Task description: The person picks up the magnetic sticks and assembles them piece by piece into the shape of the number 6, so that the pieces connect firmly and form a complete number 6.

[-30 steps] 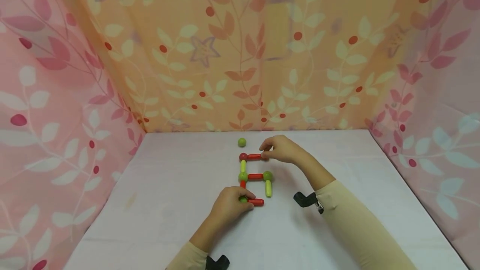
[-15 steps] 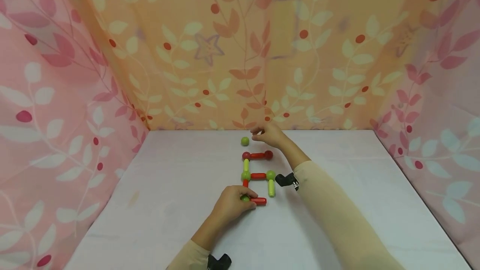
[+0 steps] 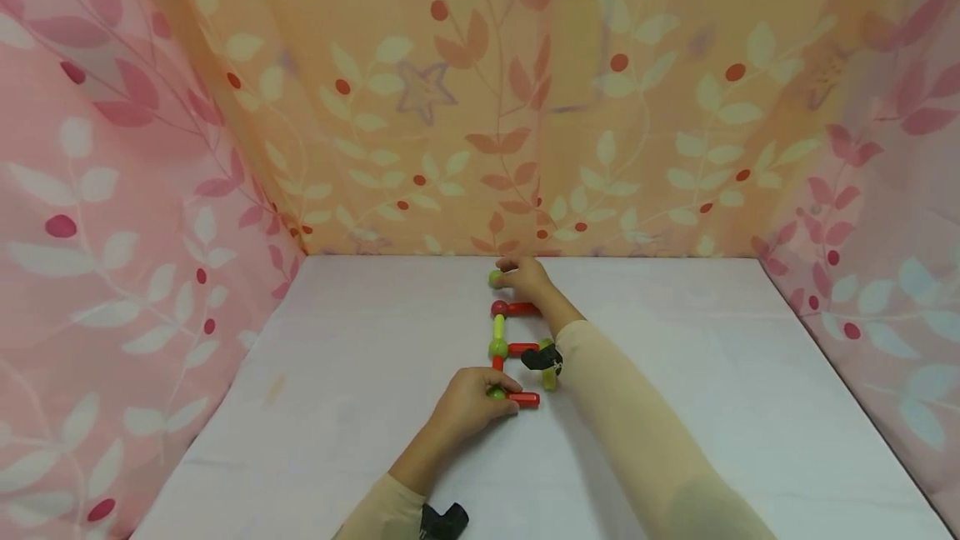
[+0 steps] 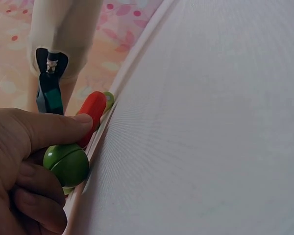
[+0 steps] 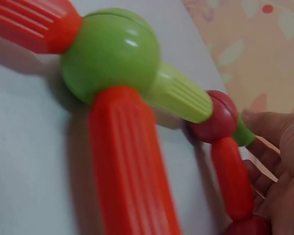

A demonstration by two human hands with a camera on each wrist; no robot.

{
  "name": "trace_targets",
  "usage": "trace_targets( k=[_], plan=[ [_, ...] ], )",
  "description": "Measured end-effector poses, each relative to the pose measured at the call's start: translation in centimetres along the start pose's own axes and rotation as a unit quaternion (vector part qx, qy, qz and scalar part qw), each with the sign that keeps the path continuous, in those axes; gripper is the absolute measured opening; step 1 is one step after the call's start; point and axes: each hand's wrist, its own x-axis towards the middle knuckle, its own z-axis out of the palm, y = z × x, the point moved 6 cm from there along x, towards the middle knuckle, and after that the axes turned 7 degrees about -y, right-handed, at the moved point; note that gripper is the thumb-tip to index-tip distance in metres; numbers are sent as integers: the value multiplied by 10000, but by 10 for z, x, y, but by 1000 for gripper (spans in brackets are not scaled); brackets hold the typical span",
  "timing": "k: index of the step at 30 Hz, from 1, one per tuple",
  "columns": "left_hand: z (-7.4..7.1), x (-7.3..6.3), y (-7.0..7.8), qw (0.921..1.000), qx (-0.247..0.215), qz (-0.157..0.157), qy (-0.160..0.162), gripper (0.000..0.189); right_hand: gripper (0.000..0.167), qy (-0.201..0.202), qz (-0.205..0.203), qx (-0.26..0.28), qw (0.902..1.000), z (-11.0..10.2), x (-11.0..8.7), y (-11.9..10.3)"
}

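A flat frame of building-toy balls and rods lies on the white table. My left hand grips its near left corner, thumb on a red rod and fingers curled by the green ball. Up the left side run another green ball, a yellow-green rod and a red ball. Past the frame's far end, the fingers and thumb of my right hand close round a loose green ball. Its wrist hides part of the frame; a second red ball shows only in the right wrist view.
A white cloth covers the table. Behind stands an orange leaf-patterned curtain, with pink patterned panels at both sides. A black wrist mount on the right sleeve hangs over the frame's right side.
My right hand has left the red ball at the end of the far red rod, moved left and away to the loose green ball, and taken hold of it. My left hand keeps its grip.
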Motion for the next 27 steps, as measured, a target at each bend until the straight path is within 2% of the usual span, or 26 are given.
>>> trace_targets(
  k=[8,15,20,27],
  plan=[
    [-1,-2,2,10000,28,-86,7,21,44,70,174,-112,9998,8,-2,-3],
    [0,0,2,9999,96,102,38,20,38,87,292,-414,9987,7,1,-3],
    [1,0,0,9998,143,105,71,21,36,161,193,-580,9980,7,2,-5],
    [2,0,-2,10000,-29,8,18,21,36,273,-125,-869,9958,2,-2,-16]
  ],
)
